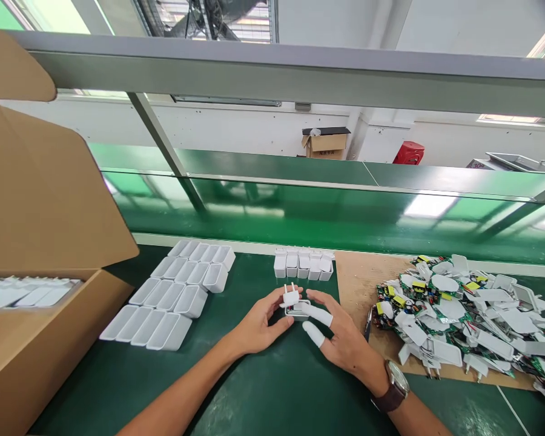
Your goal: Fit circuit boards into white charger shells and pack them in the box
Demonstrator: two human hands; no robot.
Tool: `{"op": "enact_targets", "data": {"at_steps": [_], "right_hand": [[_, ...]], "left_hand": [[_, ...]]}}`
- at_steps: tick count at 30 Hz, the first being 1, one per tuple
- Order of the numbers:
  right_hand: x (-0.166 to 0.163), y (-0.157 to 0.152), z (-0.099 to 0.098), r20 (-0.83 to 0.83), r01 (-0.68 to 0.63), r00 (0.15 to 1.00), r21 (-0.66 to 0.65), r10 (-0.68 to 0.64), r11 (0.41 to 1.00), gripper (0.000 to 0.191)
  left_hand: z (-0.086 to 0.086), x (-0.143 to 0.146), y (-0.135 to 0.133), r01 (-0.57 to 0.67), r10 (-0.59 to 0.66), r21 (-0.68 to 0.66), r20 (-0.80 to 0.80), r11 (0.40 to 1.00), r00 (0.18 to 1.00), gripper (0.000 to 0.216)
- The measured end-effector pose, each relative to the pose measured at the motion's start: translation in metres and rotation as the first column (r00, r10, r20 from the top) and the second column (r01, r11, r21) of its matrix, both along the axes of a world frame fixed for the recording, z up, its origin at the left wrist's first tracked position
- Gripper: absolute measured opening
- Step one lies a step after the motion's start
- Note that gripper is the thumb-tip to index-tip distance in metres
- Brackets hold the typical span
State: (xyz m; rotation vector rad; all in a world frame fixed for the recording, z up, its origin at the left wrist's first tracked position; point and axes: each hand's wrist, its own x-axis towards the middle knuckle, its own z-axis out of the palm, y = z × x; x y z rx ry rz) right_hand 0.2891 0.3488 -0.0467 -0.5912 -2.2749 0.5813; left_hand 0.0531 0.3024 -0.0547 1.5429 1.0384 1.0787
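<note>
Near the middle of the table, my left hand [260,322] holds a white plug adapter [295,307] between thumb and fingers. Its plug part with two prongs stands up on top, over a boxy white casing; whether the two are joined I cannot make out. My right hand [340,333] is at the adapter's right side, with white covers on its thumb and index finger. The covered index fingertip reaches the casing, while the thumb stays apart from it, so this hand looks open. Just beyond stands a row of white plug adapters [303,264], prongs toward the back.
Rows of open white casings [168,293] lie on the left. A large open cardboard box [59,339] holds white pieces. On the right, a cardboard sheet [354,284] bears heaped circuit boards with white covers [454,315]. A dark slim tool [368,324] lies beside my right wrist.
</note>
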Motion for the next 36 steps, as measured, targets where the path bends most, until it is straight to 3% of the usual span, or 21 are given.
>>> {"op": "enact_targets", "data": {"at_steps": [3, 7, 13, 17, 24, 31, 34, 36], "right_hand": [[-0.003, 0.002, -0.011, 0.054, -0.001, 0.999, 0.043, -0.001, 0.999, 0.050], [-0.006, 0.003, -0.021, 0.087, 0.014, 0.996, 0.093, -0.022, 0.996, 0.057], [-0.008, -0.001, -0.013, 0.013, 0.015, 1.000, 0.122, -0.017, 0.992, 0.054], [-0.009, -0.004, -0.009, 0.012, 0.003, 1.000, 0.064, -0.004, 0.998, 0.054], [-0.008, -0.003, -0.008, -0.033, -0.001, 0.999, 0.089, 0.004, 0.996, 0.055], [-0.007, -0.005, -0.007, 0.093, 0.020, 0.995, 0.052, -0.025, 0.998, 0.049], [-0.009, -0.007, -0.008, 0.153, 0.045, 0.986, 0.110, -0.062, 0.993, 0.041], [-0.011, -0.009, -0.010, 0.196, 0.059, 0.976, 0.169, -0.092, 0.984, 0.038]], "left_hand": [[-0.001, -0.001, -0.002, -0.010, 0.010, 0.013, 0.024, 1.000, 1.000, 0.068], [-0.003, 0.002, -0.005, 0.015, -0.006, 0.105, -0.078, 0.994, 0.997, 0.087], [-0.003, 0.004, -0.006, -0.004, 0.026, 0.192, -0.109, 0.981, 0.994, 0.105], [-0.004, 0.005, -0.005, -0.009, 0.030, 0.190, -0.112, 0.982, 0.993, 0.106], [-0.007, 0.005, -0.005, -0.059, 0.090, 0.230, -0.129, 0.971, 0.988, 0.110], [-0.010, 0.009, -0.002, -0.172, 0.223, 0.327, -0.125, 0.929, 0.967, 0.083], [-0.010, 0.008, 0.000, -0.186, 0.243, 0.369, -0.113, 0.910, 0.963, 0.074], [-0.009, 0.006, 0.001, -0.152, 0.235, 0.415, -0.156, 0.897, 0.959, 0.056]]}}
